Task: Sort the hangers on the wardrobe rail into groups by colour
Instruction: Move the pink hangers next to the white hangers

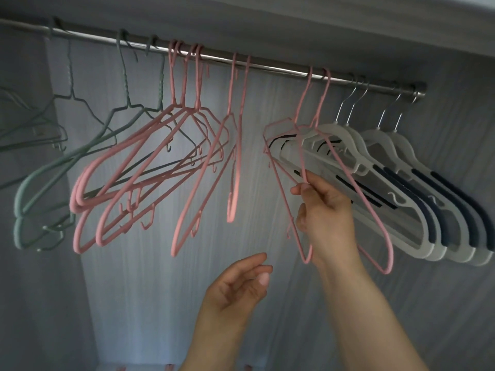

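Right hand (pixel 325 210): thumb and forefinger pinch the wire of a pink hanger (pixel 302 156), below the rail (pixel 267 64) and right of its middle. The other fingers curl loosely behind the wire. Cannot tell whether the hand holds only this hanger or also its pink neighbour (pixel 356 183) just to the right; both hook over the rail side by side, tilted, their lower ends hanging beside the wrist.

Left hand (pixel 238 282): lower, below the rail's middle, fingers loosely curved with thumb apart, touching nothing.

Along the rail, outward from the grip:
- Right of the held pair: four white hangers (pixel 417 231) with dark shoulder pads and metal hooks, packed close, reaching to the rail's right end. The two pink ones overlap the front of this group.
- Left of the grip, across a gap: two pink hangers (pixel 235 156) seen nearly edge-on, then a bunch of pink hangers (pixel 128 167) tangled together.
- Further left: green hangers (pixel 48 172), running to the rail's left end and out of view.

Behind all: the wardrobe's grey back panel (pixel 160 290).
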